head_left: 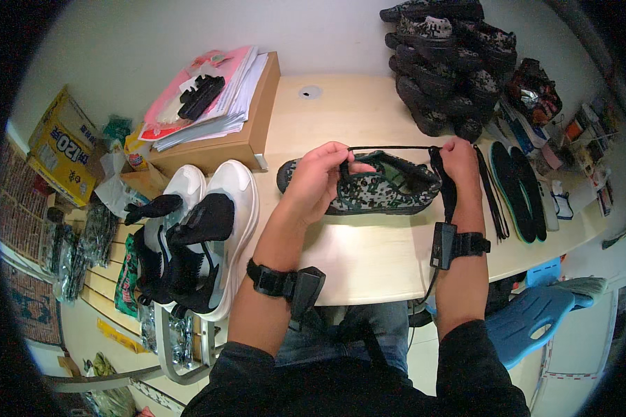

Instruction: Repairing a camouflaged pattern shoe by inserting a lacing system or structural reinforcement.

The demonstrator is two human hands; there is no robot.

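Note:
A camouflage shoe lies on the table in front of me, its toe to the left and its opening turned up. Stretched nearly straight above it is a black shoelace. My left hand pinches one part of the lace, over the front half of the shoe. Beyond the heel, my right hand is closed on the lace's other part, and a gathered black length hangs below that fist. More black laces lie on the table just right of my right hand.
A pair of black and white sneakers stands at the left. Behind them, a cardboard box carries papers. Dark camouflage shoes are piled at the back right, with black insoles nearer. A blue plastic seat stands below the table's right edge.

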